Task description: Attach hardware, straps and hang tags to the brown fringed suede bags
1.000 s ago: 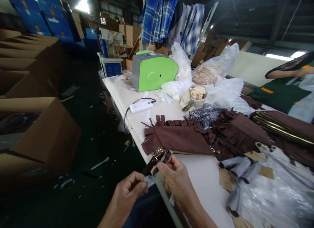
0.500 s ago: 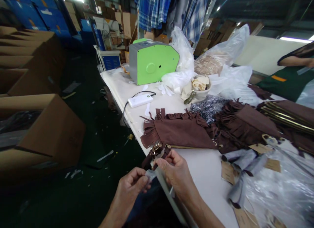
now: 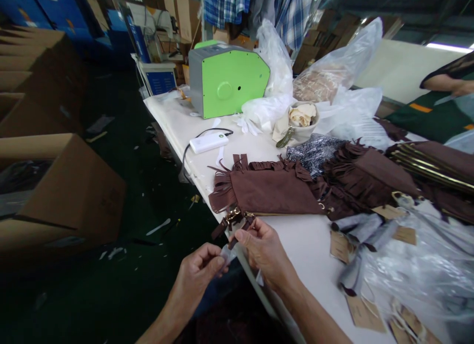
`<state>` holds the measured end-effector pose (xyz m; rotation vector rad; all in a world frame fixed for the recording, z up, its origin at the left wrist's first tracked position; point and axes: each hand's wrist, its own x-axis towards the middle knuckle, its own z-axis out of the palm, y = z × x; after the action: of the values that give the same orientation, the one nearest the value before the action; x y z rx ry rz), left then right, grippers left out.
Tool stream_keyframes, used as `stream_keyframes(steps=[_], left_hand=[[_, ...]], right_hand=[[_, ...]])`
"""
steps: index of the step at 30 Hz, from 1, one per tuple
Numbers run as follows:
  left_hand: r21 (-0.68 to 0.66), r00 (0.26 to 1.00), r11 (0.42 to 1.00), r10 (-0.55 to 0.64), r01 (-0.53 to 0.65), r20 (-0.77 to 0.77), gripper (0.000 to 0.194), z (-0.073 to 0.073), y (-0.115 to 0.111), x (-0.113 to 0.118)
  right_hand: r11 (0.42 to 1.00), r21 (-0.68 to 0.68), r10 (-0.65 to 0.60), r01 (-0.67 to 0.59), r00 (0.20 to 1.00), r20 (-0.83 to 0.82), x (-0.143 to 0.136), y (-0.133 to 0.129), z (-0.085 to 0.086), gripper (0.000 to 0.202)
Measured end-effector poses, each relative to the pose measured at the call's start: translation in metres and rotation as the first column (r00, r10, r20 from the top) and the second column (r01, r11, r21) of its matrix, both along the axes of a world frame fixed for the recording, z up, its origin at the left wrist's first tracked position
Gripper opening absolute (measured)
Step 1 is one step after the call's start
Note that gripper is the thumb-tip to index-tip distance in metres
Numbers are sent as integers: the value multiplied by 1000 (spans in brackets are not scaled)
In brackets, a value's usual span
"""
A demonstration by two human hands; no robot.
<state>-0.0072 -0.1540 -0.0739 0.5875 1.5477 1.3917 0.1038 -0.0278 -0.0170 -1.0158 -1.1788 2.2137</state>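
A brown fringed bag (image 3: 274,192) lies flat near the table's left edge, its zipper side toward me. Gold clasps (image 3: 232,215) and short brown straps hang at its near left corner. My right hand (image 3: 264,247) pinches the end of a brown strap (image 3: 233,242) just below the zipper. Close beside it, at the table edge, my left hand (image 3: 202,270) grips a small clear plastic piece (image 3: 227,254) between thumb and fingers. The plastic meets the strap's tip; whether it goes around the tip I cannot tell.
A green and grey machine (image 3: 231,82) and a white power bank (image 3: 209,142) stand farther back. More brown fringed bags (image 3: 370,176), paper tags (image 3: 365,312) and clear plastic (image 3: 414,270) cover the right. Open cartons (image 3: 74,191) line the floor at left. A co-worker's arm (image 3: 444,82) shows at far right.
The view has shifted slightly, so the table things sit a little higher and to the left. Both hands keep their grips, and more of the strap's tip shows between them.
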Motion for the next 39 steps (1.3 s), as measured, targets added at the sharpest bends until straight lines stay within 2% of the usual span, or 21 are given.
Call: stream_keyframes(steps=[3, 6, 16, 19, 27, 35, 39], left_hand=[[7, 1000, 1000, -14, 14, -27, 32, -3, -1, -1], [19, 999, 1000, -24, 25, -40, 31, -5, -3, -2], [35, 999, 999, -18, 17, 31, 34, -6, -3, -1], [35, 999, 999, -8, 6, 39, 35, -8, -3, -1], [34, 1000, 999, 6, -7, 29, 33, -7, -1, 0], [23, 993, 998, 48, -51, 104, 38, 0, 5, 3], [21, 991, 998, 55, -58, 118, 38, 6, 9, 5]], right_hand=[[1000, -2, -13, 13, 1000, -19, -1, -1, 6, 41], [1000, 20, -13, 12, 1000, 28, -2, -1, 11, 39], [992, 128, -20, 5, 993, 115, 0, -2, 5, 36], [993, 117, -16, 5, 996, 87, -1, -1, 8, 34], [992, 126, -17, -1, 989, 144, -1, -2, 11, 36], [975, 224, -36, -14, 975, 218, 1, 1, 0, 31], [971, 241, -32, -14, 983, 183, 3, 2, -8, 32]])
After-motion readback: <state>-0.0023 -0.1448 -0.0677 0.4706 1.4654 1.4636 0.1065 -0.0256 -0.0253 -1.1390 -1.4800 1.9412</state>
